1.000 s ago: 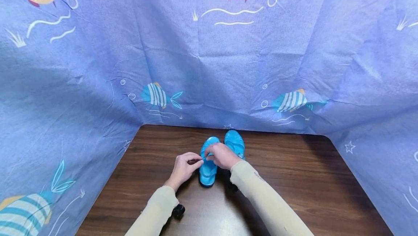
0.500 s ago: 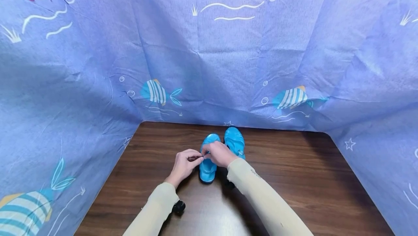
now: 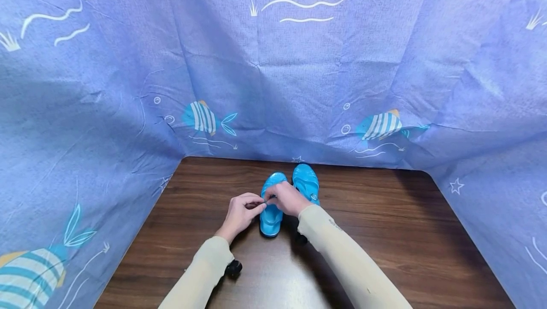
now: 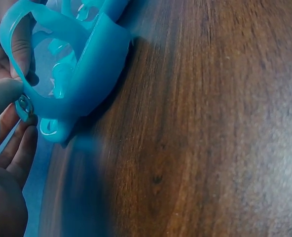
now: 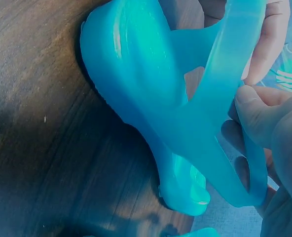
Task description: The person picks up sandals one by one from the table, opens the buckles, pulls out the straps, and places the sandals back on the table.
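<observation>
Two light blue plastic sandals rest toward the back of the table. Both hands work on the strap of the left sandal (image 3: 270,226). From its left side, my left hand (image 3: 238,215) pinches the strap; in the left wrist view a small round fastener (image 4: 23,105) shows at those fingertips. My right hand (image 3: 289,199) reaches over the sandal from the right, its fingertips meeting the left ones. Up close, the right thumb (image 5: 254,109) presses against the strap (image 5: 235,59), with fingers behind the loop. The right sandal (image 3: 304,175) stands just beside, partly behind the right hand.
A dark wood table (image 3: 384,233) carries the sandals. Blue fabric (image 3: 299,86) with fish prints rises along its back edge and both sides. A black wrist device (image 3: 233,268) sits below the left cuff, another (image 3: 301,239) below the right.
The right hand has shifted slightly left, bringing its fingertips up to the left hand's at the strap. The head view has tilted a little downward. Both sandals stay in place.
</observation>
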A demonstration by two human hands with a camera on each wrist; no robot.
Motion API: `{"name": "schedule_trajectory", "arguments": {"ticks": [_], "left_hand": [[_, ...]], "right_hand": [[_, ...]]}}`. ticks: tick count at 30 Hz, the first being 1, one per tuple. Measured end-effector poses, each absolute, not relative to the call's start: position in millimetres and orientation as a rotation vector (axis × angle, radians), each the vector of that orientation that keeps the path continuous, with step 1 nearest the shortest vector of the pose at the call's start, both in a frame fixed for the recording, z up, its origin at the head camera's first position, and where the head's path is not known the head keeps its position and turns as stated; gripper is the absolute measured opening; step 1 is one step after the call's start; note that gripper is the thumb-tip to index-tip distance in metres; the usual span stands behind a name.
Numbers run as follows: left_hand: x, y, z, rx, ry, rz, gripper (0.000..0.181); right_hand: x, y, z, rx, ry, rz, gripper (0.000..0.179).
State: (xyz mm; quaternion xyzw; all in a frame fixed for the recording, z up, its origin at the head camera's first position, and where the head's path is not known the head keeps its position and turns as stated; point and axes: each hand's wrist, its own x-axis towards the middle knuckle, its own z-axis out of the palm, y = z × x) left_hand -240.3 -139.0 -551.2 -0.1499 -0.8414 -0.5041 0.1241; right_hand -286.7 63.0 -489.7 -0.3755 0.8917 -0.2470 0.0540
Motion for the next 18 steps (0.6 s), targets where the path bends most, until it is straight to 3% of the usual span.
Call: {"name": "schedule_trajectory", "arguments": {"ticks": [18], "left_hand": [[-239.4,-136.8,-552.4,-0.436,-2.447,-1.434,0.01]], "right_hand": [[-288.9,66.8,-494.4,-1.113,2.712,-0.802,0.007]]}}
